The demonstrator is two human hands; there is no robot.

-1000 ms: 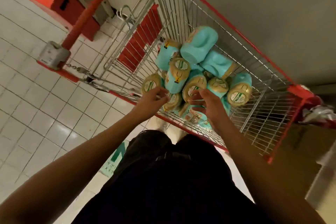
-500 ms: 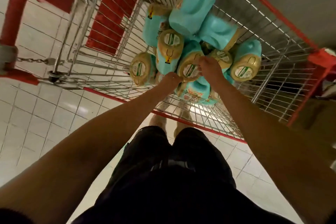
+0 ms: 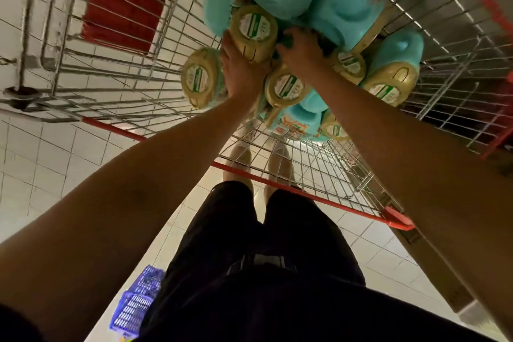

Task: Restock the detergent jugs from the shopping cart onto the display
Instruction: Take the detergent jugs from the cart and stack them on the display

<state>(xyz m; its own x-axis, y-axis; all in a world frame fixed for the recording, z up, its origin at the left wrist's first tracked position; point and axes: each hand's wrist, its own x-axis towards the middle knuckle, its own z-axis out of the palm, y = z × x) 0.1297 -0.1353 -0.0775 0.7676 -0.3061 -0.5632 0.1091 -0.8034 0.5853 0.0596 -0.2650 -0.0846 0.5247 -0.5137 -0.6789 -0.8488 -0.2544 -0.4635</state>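
**Cart** [image 3: 116,69]: wire mesh with red edging, seen from above, filling the far half of the view. A red flap [image 3: 125,0] stands at its far left end.

**Jugs** [image 3: 344,8]: teal bodies and gold caps with round green-and-white labels. Several are heaped loosely in the middle of the cart. A few lie on their sides across the far top of the heap, and the rest have their caps turned toward the camera. All lie within the cart's walls.

**Centre jug** [image 3: 254,32]: high in the heap, cap toward the camera, touching the left hand.

**Left jug** [image 3: 201,78]: cap toward the camera, just left of the left hand and against it.

**Left hand** [image 3: 244,72]: reached into the cart, back toward the camera, wedged between the centre jug and the left jug. Its fingers [image 3: 226,41] run along the left side of the centre jug's cap. The thumb is hidden, so I cannot tell whether the grip is closed round the jug.

**Right hand** [image 3: 302,55]: in the heap just right of the centre jug, under a jug lying on its side. Its fingers curl down into a dark gap among the jugs. What the grip closes on is hidden.

**Floor** [image 3: 41,169]: pale square tiles.

**Basket** [image 3: 136,305]: blue plastic, on the floor, near left.

**Shorts** [image 3: 249,272]: black, near centre.

**Feet** [image 3: 244,147]: seen through the cart's mesh at its near side.
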